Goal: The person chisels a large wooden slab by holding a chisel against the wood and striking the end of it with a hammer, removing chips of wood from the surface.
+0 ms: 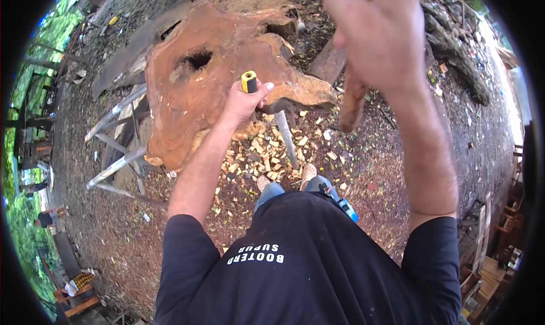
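Plenty Chipped Away, Roughness Left

One broad, reddish-brown wooden slab (187, 103) with an irregular outline and a dark hollow fills the upper middle of the view, ahead of the person and slightly left. Along the right rim lies a long, dark, weathered log (460, 58). Silvery metal poles (116, 167), joined as a frame, stand at the slab's left side; whether they carry its weight, I cannot tell.

Smaller in scale, a stout reddish-brown wooden club (353, 106) hangs below the raised right hand (377, 41), whose blurred fingers appear wrapped around it. Well apart from it, the left hand (241, 103) is clamped on a yellow-and-black tool handle (248, 82) above the slab's near edge; the tool's working end is hidden.

Smallest are the pale, blocky wood chips (267, 160), heaped beneath that edge and in front of the feet. Judging by the heap, a fair amount of wood has come off. The near edge looks uneven and notched, so the work seems partway along, with shaping left; exactly how much, the view does not show.
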The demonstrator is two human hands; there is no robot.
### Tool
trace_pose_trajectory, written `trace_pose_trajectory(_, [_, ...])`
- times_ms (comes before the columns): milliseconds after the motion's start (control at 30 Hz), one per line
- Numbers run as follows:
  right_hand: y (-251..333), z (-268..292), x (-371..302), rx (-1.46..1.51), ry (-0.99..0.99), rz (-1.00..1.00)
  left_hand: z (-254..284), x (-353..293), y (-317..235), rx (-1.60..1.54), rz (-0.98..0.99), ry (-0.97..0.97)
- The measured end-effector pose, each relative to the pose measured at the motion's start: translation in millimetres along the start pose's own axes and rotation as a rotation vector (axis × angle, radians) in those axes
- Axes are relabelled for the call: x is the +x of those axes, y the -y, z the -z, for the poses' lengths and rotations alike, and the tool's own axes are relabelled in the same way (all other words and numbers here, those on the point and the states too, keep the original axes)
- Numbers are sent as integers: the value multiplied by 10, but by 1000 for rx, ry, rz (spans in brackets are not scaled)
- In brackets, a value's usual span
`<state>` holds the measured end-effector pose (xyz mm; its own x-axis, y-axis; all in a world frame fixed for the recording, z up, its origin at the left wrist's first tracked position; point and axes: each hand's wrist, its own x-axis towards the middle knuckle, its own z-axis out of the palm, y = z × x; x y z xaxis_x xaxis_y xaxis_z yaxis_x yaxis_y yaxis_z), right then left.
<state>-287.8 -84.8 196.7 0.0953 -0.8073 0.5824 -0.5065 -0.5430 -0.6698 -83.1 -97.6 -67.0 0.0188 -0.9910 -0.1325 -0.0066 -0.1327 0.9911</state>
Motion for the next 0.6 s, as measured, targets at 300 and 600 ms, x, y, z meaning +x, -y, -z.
trace_pose_trajectory(300, [-763, -422, -333, -428, 799, -264, 5, 23, 41, 33, 18, -9])
trace_pose_trajectory(600, [-711, -403, -508, -248, 260, -23, -86, 8, 15, -39, 16, -22])
